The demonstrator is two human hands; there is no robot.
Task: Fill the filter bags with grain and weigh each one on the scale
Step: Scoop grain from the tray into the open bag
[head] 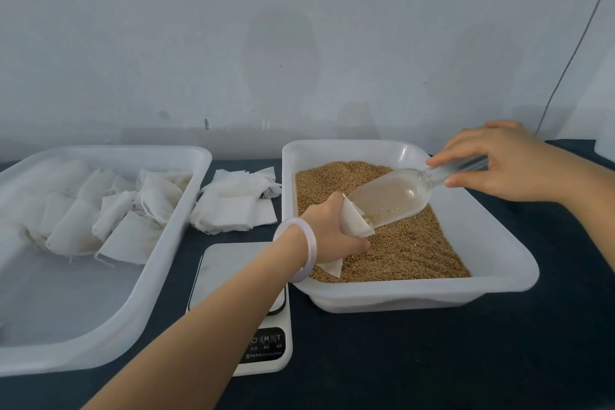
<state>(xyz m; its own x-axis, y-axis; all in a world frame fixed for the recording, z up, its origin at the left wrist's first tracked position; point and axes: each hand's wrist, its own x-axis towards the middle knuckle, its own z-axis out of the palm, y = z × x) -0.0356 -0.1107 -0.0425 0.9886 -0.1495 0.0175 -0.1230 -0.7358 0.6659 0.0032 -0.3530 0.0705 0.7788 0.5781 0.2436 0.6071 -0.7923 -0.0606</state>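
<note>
My left hand grips a white filter bag with its mouth open, low over the grain in the right white tray. My right hand holds the handle of a clear plastic scoop. The scoop is tilted down and its lip sits in the bag's mouth, with a few grains at the lip. The white scale lies between the trays, partly under my left forearm, its plate bare.
A left white tray holds several filled bags. A pile of flat filter bags lies on the dark cloth between the trays. A wall stands close behind, and a cable hangs at the right.
</note>
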